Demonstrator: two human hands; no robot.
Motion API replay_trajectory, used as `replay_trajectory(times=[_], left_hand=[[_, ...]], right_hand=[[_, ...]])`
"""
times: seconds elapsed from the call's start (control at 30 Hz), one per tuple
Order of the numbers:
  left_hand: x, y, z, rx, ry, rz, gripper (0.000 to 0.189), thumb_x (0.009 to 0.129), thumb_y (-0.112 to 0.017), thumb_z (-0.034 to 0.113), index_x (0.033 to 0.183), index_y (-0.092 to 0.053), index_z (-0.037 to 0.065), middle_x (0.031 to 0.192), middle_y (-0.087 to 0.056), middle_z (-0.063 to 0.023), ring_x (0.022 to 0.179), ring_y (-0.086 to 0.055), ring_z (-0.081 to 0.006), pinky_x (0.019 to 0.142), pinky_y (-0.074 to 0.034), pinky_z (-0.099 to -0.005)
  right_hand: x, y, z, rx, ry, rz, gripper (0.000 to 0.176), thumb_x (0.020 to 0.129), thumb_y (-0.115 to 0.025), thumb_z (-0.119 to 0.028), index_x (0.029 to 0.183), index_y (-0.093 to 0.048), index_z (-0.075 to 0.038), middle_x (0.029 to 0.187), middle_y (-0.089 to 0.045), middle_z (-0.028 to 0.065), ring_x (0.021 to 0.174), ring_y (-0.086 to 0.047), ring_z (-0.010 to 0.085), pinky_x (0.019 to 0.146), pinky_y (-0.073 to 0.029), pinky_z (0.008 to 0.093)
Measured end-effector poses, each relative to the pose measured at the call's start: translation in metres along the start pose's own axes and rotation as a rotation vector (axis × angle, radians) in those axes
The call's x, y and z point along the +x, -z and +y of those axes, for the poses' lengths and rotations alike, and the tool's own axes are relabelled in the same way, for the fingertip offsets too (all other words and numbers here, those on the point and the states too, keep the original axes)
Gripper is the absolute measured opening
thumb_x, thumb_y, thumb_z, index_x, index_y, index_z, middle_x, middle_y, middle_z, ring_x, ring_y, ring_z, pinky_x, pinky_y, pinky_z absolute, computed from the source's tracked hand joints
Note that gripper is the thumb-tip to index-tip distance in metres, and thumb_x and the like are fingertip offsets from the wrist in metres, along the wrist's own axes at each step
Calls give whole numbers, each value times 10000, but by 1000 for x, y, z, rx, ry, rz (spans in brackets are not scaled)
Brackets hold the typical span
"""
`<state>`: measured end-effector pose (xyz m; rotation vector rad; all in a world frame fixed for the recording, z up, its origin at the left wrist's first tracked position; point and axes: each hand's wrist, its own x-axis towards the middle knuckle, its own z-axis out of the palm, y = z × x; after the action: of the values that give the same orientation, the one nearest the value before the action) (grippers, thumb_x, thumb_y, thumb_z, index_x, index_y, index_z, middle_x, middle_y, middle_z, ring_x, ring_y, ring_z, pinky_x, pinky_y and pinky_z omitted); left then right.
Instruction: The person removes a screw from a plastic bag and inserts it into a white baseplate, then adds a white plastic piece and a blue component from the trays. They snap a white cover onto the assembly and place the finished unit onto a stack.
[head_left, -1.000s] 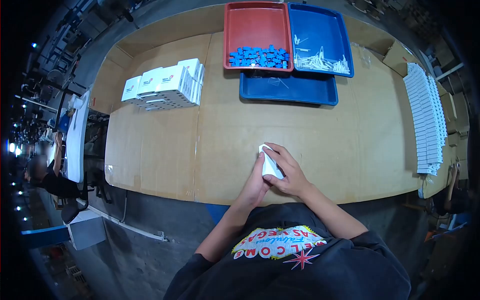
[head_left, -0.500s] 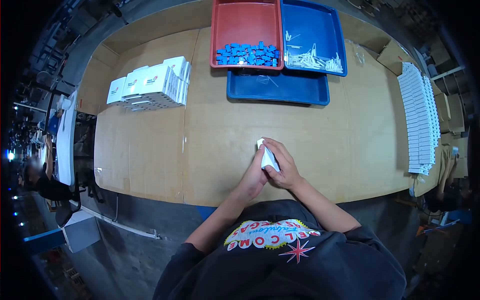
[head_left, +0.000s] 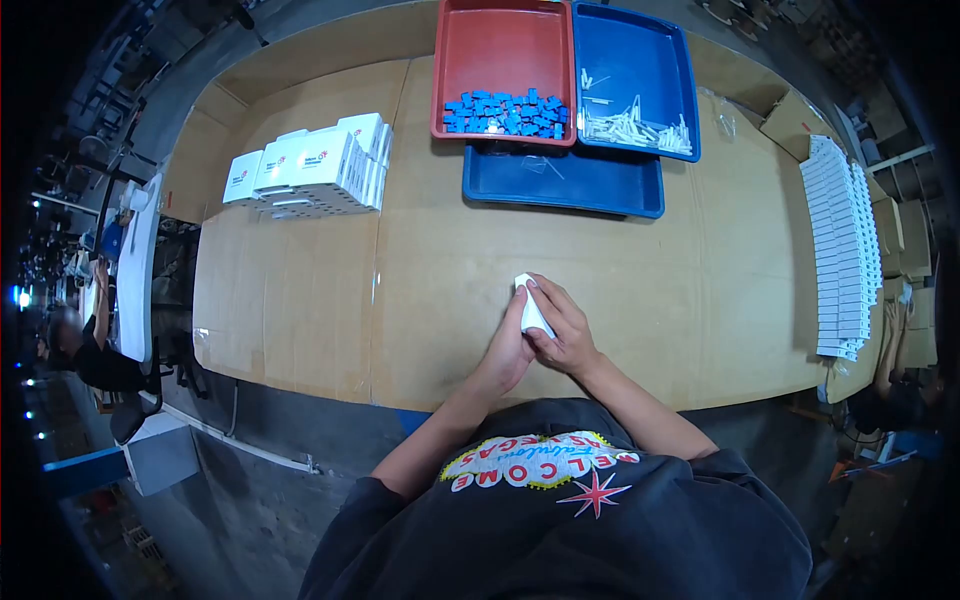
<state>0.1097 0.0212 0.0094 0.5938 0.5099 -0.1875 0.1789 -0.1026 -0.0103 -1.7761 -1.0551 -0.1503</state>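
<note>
A small white box [head_left: 533,314] is held between my two hands, close to the front edge of the cardboard-covered table. Along its left side, my left hand [head_left: 509,348] is closed on it. My right hand [head_left: 566,327] wraps over it from the right, fingers pointing away from me and thumb on the near end. Much of the box is covered by the fingers, so its far side and any opening are hidden.
Stacked white boxes [head_left: 318,165] stand at the left, and a long row of white boxes [head_left: 838,250] lines the right. A red tray [head_left: 505,50] of blue pieces and a blue tray [head_left: 635,60] of white sticks sit above another blue tray [head_left: 560,185]. People work at both sides.
My hands stay in nearly the same place, and the white box has turned slightly between them. The whole view has shifted a little, with the trays appearing lower and farther right.
</note>
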Motion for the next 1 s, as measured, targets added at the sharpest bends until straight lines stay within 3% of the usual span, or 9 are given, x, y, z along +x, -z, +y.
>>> replay_trajectory(times=[0.27,1.0], left_hand=[[8,0,-7,-26,-37,29,534,1091,-432,538,1436,-485,133,1254,-623,-45,1162,-642,-176,987,-543,-352],[15,-2,-12,-37,-87,79,499,1097,-434,531,1418,-486,152,1253,-601,-21,1178,-601,-141,1016,-495,-336]], right_hand=[[1,-2,-4,5,-21,35,522,1046,-574,-302,1383,-574,97,1377,-590,320,1221,-626,480,1019,-530,465],[2,-5,-6,60,-73,74,522,1092,-481,-316,1384,-565,109,1373,-595,331,1236,-626,483,1046,-517,461]])
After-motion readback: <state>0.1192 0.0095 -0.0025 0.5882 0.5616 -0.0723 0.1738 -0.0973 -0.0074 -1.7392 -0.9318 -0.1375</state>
